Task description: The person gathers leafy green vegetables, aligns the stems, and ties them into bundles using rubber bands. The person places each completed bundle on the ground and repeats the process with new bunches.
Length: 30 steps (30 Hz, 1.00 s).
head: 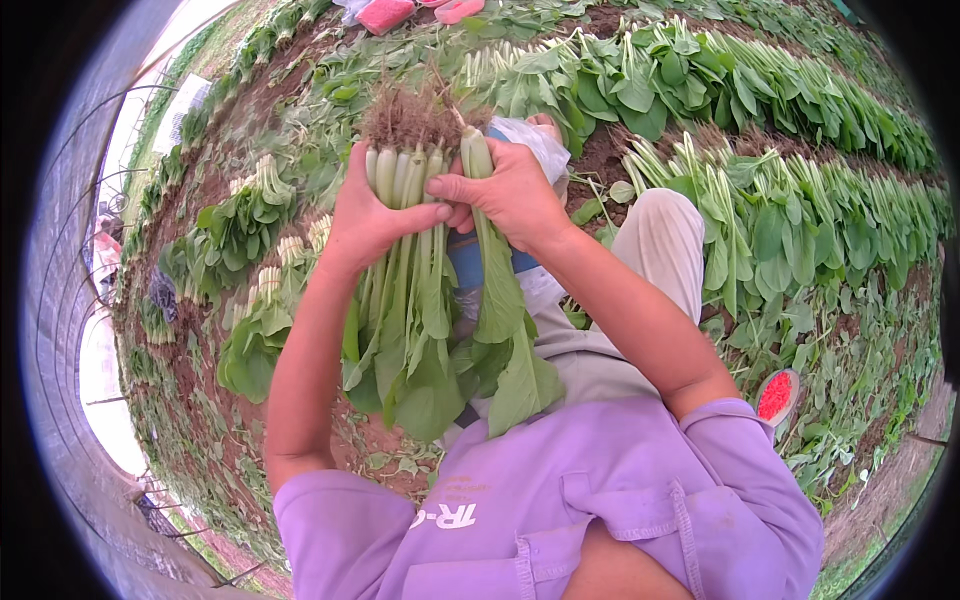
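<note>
My left hand grips a bunch of leafy greens, its thumb across the pale stems. Brown roots stick up above the hand, and the broad green leaves hang down toward my lap. Pressed against the bunch's right side, my right hand holds a single thicker-stemmed plant upright, its roots also at the top. The two thumbs nearly meet in front of the stems. Fingers behind the bunch are mostly hidden. A blue band and clear plastic show around my lower leg behind the hands.
Long rows of uprooted greens lie on the soil at right, with another row beyond. Tied bundles with trimmed stems lie at left. A bowl of small red pieces sits by my right elbow. Red-filled bags lie at the top.
</note>
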Motion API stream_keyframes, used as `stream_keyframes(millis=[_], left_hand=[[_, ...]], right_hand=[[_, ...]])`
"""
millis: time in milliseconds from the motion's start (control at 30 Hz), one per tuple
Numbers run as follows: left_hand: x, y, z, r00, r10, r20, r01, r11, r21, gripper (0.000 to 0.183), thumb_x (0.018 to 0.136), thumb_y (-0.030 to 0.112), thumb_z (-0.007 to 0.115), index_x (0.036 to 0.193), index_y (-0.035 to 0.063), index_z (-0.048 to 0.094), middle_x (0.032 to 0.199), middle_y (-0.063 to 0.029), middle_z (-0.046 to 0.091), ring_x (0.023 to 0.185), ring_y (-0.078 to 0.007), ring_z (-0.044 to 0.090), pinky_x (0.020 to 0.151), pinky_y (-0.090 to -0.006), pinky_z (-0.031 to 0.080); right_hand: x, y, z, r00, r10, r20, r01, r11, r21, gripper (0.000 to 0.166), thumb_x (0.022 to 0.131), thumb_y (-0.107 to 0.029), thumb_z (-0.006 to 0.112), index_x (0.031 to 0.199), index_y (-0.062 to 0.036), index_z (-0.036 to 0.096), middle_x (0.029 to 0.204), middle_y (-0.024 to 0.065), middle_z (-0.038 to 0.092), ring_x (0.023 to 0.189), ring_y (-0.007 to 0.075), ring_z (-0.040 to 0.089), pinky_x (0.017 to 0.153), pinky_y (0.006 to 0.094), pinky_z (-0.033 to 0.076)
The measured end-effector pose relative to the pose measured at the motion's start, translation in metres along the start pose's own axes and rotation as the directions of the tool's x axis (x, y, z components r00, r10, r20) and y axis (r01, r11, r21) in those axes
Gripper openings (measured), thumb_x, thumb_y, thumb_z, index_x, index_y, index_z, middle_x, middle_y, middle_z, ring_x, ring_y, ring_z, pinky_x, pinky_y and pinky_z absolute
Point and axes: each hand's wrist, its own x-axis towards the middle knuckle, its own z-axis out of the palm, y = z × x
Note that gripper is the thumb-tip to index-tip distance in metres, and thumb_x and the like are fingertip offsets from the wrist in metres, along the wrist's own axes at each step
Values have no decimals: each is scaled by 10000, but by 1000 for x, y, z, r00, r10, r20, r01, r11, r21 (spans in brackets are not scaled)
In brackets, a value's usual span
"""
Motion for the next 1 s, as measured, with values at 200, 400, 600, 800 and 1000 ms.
stream_keyframes(millis=[200, 400, 600, 800, 1000], left_hand=[[5, 3, 1, 1000, -20, 0, 20, 998, 62, 800, 472, 257, 786, 1089, -4, 350, 965, -108, 520, 876, -187, 521, 788, -299, 409], [6, -3, -3, 1000, -25, 7, 25, 996, 90, 784, 481, 296, 781, 1076, 0, 365, 962, -112, 525, 885, -186, 518, 805, -300, 399], [10, -3, -9, 995, -56, 82, 53, 998, 37, 765, 503, 282, 770, 1098, 1, 380, 987, -102, 535, 899, -190, 519, 831, -303, 385], [10, -3, -9, 991, -20, 130, 29, 997, -70, 634, 539, 191, 759, 1034, 25, 398, 921, -79, 539, 839, -163, 530, 763, -293, 424], [7, 3, -4, 994, -53, 96, 58, 997, -55, 623, 548, 181, 754, 1034, 28, 396, 922, -78, 535, 826, -162, 532, 757, -293, 427]], right_hand=[[-13, 5, -2, 987, -66, -144, 74, 996, 56, 294, 808, -291, 536, 763, -2, 505, 631, 53, 541, 421, 86, 476, 372, 203, 381], [-19, -10, -26, 967, -236, 99, 251, 805, -537, 361, 861, -350, 429, 825, -2, 516, 654, 66, 546, 425, 68, 453, 367, 181, 352], [-23, -59, -22, 954, 5, 299, -205, 740, 640, 366, 856, -359, 447, 871, -5, 541, 784, 121, 598, 399, 46, 463, 298, 146, 358], [-22, -4, -10, 994, 53, 95, -72, 977, 202, 307, 826, -287, 531, 825, 16, 478, 614, 60, 525, 401, 89, 483, 307, 192, 354], [-25, 7, -2, 994, -30, 100, 23, 997, 77, 279, 824, -166, 526, 952, 72, 458, 743, 99, 537, 531, 132, 566, 455, 243, 507]])
